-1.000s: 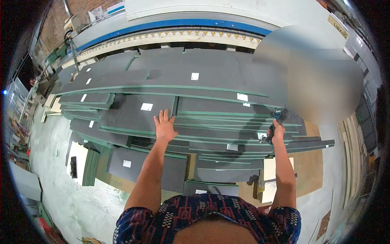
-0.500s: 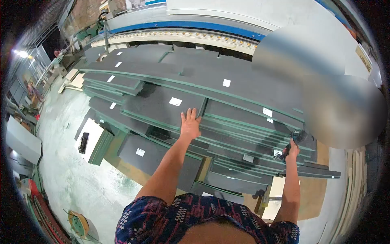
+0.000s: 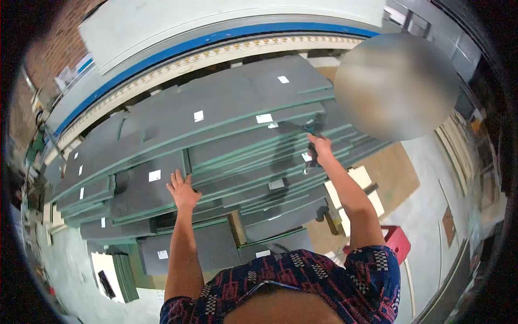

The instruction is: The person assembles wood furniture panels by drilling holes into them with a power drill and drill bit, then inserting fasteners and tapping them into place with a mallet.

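Observation:
My left hand (image 3: 184,191) rests with spread fingers on a dark grey panel (image 3: 143,189) with green edges, near its right end. A white label (image 3: 155,175) sits on that panel, left of the hand. In my right hand (image 3: 322,149) is a dark pistol-grip tool with a teal part (image 3: 312,128); blur hides its exact kind. It is held over the right part of the stacked panels (image 3: 243,156), and its head points up and left. Another white label (image 3: 264,118) lies on a panel to the left of the tool.
Behind the stacks runs a long machine (image 3: 216,40) with a blue stripe. A red object (image 3: 396,244) stands on the floor at right. Pale boards with a black item (image 3: 106,284) lie at lower left. Long boards (image 3: 453,146) lean at far right. A blurred patch covers the upper right.
My view has turned right, so the stacks appear further left. My left hand remains on the panel near its right end. The tool stays in my right hand, its head now pointing more to the left.

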`<move>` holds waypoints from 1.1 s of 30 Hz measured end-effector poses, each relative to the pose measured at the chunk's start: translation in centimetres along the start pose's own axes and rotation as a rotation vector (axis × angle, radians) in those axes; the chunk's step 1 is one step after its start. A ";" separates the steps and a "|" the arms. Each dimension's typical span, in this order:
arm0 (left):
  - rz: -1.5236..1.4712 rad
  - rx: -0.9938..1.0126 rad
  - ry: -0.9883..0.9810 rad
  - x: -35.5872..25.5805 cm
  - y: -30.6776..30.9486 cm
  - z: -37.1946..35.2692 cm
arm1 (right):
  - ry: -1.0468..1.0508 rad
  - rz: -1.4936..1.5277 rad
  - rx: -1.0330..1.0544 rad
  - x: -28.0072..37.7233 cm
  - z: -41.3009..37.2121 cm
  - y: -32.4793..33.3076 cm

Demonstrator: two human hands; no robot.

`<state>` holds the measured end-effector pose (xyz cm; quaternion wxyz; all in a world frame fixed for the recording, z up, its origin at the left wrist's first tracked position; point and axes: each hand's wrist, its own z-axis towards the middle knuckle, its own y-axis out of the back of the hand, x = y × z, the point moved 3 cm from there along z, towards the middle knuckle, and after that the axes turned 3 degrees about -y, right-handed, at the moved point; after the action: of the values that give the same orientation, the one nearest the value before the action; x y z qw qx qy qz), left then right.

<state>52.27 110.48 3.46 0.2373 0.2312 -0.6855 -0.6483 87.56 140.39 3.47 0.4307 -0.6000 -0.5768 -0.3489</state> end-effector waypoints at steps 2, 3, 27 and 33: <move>0.005 0.016 0.000 -0.5 0.8 -0.3 | -0.008 -0.035 0.059 -0.6 -2.3 -0.1; 0.008 0.028 0.000 -0.6 0.9 -0.4 | -0.030 -0.026 0.060 -0.8 -3.7 -0.3; -2.278 1.007 0.149 -18.7 -7.8 -19.8 | 0.093 -0.615 0.177 -16.4 -24.7 -0.4; -2.188 1.019 0.198 -17.0 -12.4 -21.7 | 0.024 -0.691 0.144 -18.8 -27.9 -0.6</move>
<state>79.19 103.52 -8.32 -0.5032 0.8041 -0.2832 -0.1416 87.41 107.34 -2.89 0.3354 -0.3333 -0.7637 -0.4394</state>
